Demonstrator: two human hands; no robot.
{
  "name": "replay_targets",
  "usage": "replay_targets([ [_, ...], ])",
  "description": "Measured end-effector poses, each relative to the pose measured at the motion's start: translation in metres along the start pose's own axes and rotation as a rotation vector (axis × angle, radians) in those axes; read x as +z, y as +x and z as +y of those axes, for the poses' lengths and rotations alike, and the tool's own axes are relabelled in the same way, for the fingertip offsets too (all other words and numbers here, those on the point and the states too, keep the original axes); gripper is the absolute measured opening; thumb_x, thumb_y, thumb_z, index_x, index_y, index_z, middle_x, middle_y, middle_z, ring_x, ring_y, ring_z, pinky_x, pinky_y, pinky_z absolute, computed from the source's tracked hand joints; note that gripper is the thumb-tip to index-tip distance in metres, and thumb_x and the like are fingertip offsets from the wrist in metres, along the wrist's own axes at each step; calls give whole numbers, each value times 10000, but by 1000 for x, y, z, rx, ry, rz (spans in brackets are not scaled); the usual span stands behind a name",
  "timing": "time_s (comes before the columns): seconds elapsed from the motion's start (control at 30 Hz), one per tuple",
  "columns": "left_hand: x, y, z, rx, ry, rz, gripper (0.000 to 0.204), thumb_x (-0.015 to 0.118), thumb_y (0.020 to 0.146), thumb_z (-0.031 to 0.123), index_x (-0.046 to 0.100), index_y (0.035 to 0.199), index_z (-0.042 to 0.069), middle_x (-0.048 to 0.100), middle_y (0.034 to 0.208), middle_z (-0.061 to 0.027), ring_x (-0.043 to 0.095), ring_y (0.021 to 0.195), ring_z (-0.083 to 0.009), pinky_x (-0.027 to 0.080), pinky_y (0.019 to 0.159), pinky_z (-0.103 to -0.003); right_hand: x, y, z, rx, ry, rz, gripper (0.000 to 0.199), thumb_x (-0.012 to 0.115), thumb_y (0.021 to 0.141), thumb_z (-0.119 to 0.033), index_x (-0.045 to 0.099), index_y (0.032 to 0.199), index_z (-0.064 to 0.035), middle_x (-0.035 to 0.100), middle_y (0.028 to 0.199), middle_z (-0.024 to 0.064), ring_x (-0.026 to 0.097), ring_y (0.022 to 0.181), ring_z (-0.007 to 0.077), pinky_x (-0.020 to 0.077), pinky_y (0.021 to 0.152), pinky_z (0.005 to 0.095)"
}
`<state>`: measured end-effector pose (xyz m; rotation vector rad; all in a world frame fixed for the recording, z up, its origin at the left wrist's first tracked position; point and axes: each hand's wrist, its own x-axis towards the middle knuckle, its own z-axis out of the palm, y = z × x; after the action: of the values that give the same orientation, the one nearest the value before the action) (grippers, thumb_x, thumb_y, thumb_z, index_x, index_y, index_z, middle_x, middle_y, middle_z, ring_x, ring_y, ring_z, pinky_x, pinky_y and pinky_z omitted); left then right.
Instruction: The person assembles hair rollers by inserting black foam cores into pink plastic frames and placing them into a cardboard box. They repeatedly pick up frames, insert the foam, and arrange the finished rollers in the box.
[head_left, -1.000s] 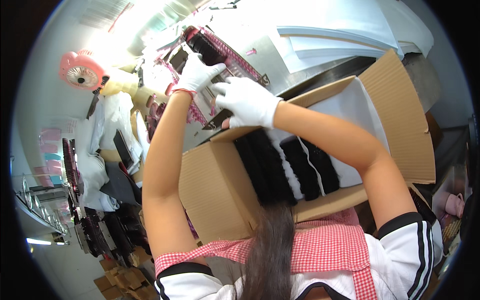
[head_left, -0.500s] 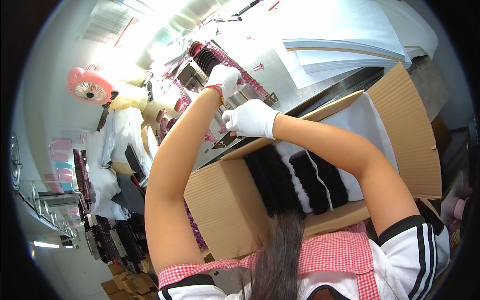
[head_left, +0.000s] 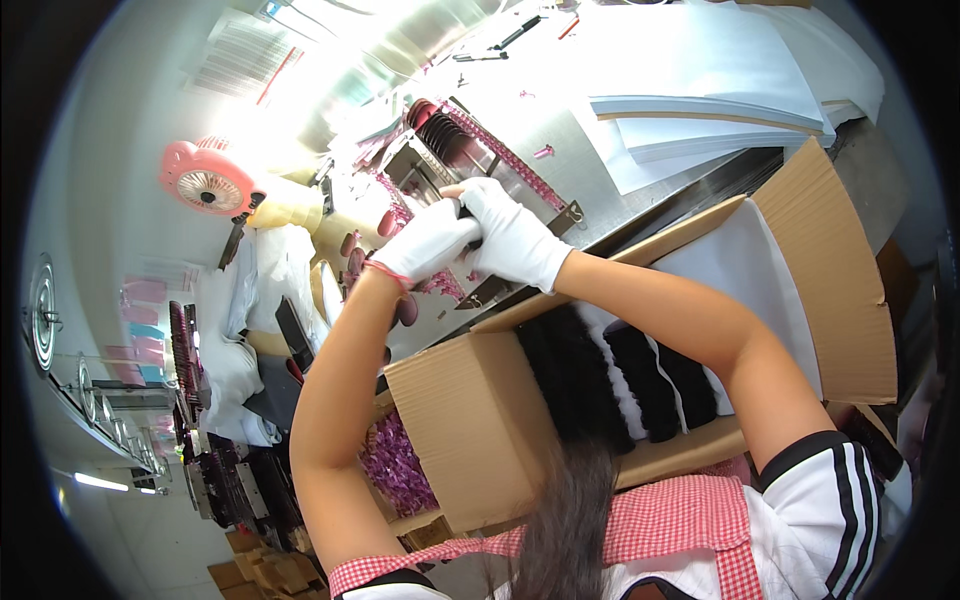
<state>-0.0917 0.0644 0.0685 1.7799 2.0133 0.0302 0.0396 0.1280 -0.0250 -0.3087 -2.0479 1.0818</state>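
Note:
Both hands wear white gloves and meet above the metal holder (head_left: 420, 170) on the worktable. My left hand (head_left: 428, 245) is closed, its fingers curled round a small dark thing (head_left: 468, 222) that shows only as a sliver between the hands. Against it, my right hand (head_left: 515, 238) is bent over, its fingertips closed together beside the left hand's fingers. Whether the right also grips the dark thing is hidden. Just beyond the hands, a row of dark, rounded flat pieces (head_left: 443, 133) stands on edge in the holder, beside a pink glittery strip (head_left: 515, 170).
Under my right forearm stands an open cardboard box (head_left: 465, 420) holding black furry rolls (head_left: 575, 380) and white sheets. Purple shredded filler (head_left: 398, 465) lies left of it. A pink fan (head_left: 208, 182) stands at far left; stacked white sheets (head_left: 710, 70) lie at far right.
My left hand has come back from the row of dark pieces toward me and met my right hand. A sliver of something dark now shows between them. The view has shifted slightly.

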Motion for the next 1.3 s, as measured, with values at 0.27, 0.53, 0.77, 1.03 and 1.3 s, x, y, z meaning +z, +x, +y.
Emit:
replay_targets([
  [0.27, -32, 73, -76, -192, -52, 336, 538, 794, 757, 345, 615, 1127, -1, 628, 942, -96, 596, 788, -184, 505, 717, -311, -6, 12, 28, 91, -84, -285, 437, 787, 729, -175, 616, 1123, -100, 545, 1195, 134, 557, 1138, 344, 500, 945, 429],
  [0.53, -4, 133, -94, -198, -139, 450, 326, 777, 778, 291, 664, 886, 4, 670, 785, -90, 634, 678, -189, 505, 642, -328, -9, 15, 33, 4, -157, -372, 402, 765, 711, -130, 630, 1086, -81, 636, 1096, 209, 646, 1005, 378, 525, 876, 438],
  [0.77, -13, 146, -51, -126, 389, 170, 221, 648, 839, 202, 663, 835, -18, 698, 772, -188, 697, 703, -275, 547, 649, -369, -8, 10, 34, 10, -167, -397, 417, 757, 722, -114, 659, 1128, -108, 653, 980, 184, 656, 964, 361, 525, 851, 437],
  [1.03, -19, 106, -64, -423, 605, 434, 297, 473, 916, 232, 580, 1104, 29, 701, 1014, -239, 683, 970, -404, 514, 882, -500, -5, 10, 36, -23, -34, -76, 289, 726, 771, -119, 591, 1019, -57, 629, 1023, 122, 631, 981, 340, 528, 849, 401],
  [1.3, 22, 11, -16, -227, -241, 274, 284, 551, 884, 205, 607, 1031, -32, 646, 962, -164, 649, 899, -262, 504, 823, -378, 9, 19, 17, -5, -20, 31, 792, 856, 640, -204, 464, 1322, -108, 475, 1306, 238, 457, 1267, 417, 411, 1089, 432],
])
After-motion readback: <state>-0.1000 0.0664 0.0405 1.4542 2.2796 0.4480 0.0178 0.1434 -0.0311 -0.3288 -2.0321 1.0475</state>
